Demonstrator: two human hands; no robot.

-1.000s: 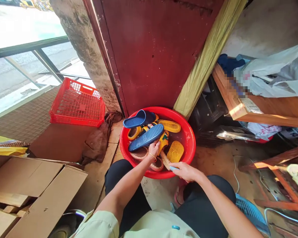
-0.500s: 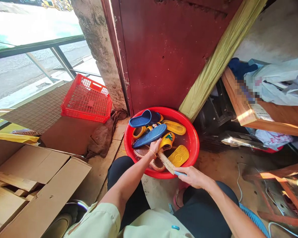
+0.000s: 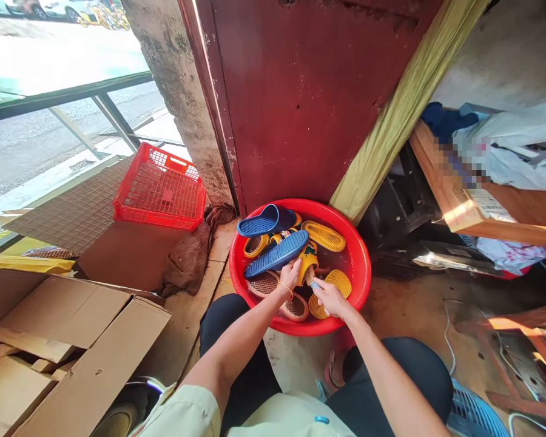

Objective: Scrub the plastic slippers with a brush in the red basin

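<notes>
The person's left hand point(image 3: 291, 274) holds a yellow slipper point(image 3: 307, 261) in a red tub point(image 3: 363, 262). The right hand point(image 3: 331, 297) holds a brush point(image 3: 310, 275) to it.

Daylight glare upper L, dim R.

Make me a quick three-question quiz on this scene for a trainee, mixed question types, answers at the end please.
1. What tool does the person's right hand grip?
2. Seen from the wearer's side, the red crate is where, relative to the red basin? a) inside it, b) to its left, c) to its right.
3. True or false: the left hand is holding a yellow slipper.

Key: 1. A brush. 2. b. 3. True.
</notes>
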